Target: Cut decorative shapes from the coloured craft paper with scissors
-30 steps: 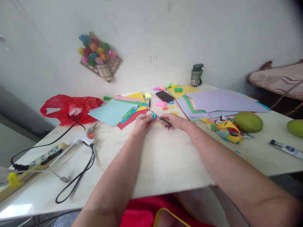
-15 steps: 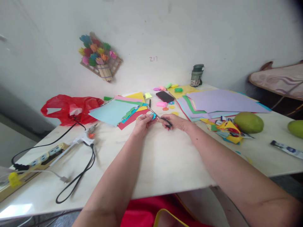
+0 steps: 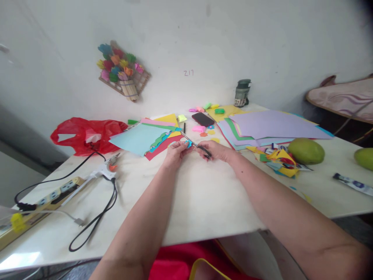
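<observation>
My left hand (image 3: pixel 176 152) pinches a small piece of blue paper (image 3: pixel 189 143) over the middle of the table. Black-handled scissors (image 3: pixel 206 151) are in my right hand (image 3: pixel 214 149), their metal blades pointing up and left, close beside the blue piece. Whether the blades touch the paper I cannot tell. Just beyond my left hand lie a red sheet (image 3: pixel 154 153), a light blue sheet (image 3: pixel 135 140) and a wavy-edged green strip (image 3: pixel 159 142). Small cut shapes, among them a yellow one (image 3: pixel 215 140) and an orange one (image 3: pixel 203 134), rest past the scissors.
At left are a red plastic bag (image 3: pixel 84 136), a glue gun (image 3: pixel 106 169) with its cord and a power strip (image 3: pixel 55 196). On the right are stacked coloured sheets (image 3: pixel 276 124), paper scraps (image 3: pixel 281 161), green mangoes (image 3: pixel 305 151) and a tube (image 3: pixel 354 183). A phone (image 3: pixel 203 119) lies behind my hands.
The scissors' handles look slightly closer together than before. Both hands otherwise stay in nearly the same place.
</observation>
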Demonstrator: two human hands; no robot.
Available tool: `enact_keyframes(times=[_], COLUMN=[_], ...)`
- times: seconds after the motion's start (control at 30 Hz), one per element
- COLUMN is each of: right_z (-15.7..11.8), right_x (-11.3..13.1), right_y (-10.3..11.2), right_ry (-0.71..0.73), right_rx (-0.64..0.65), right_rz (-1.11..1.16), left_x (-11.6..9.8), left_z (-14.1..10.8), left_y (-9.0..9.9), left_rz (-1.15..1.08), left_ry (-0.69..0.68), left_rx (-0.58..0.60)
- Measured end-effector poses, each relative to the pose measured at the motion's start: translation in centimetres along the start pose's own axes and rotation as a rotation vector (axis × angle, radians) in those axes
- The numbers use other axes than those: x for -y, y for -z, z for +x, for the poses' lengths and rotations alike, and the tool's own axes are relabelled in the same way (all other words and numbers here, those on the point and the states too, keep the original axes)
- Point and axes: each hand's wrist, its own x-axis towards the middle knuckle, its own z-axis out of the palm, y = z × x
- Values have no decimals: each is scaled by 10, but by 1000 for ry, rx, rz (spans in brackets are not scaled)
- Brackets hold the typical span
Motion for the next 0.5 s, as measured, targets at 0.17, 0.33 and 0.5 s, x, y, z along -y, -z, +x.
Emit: enact_keyframes(times=[0.17,0.33,0.5], right_z=[1,1,-2], right_x=[-3,-3,0], right_y=[1,1,4], right_ry=[2,6,10], right_rx=[20,26,31], right_rz=[3,-3,1], left_x=[0,1,2], left_z=[0,1,1], left_y=[0,2,2], left_rz=[21,44,52], left_ry=[7,-17,-33], left_rx=[3,-6,-26])
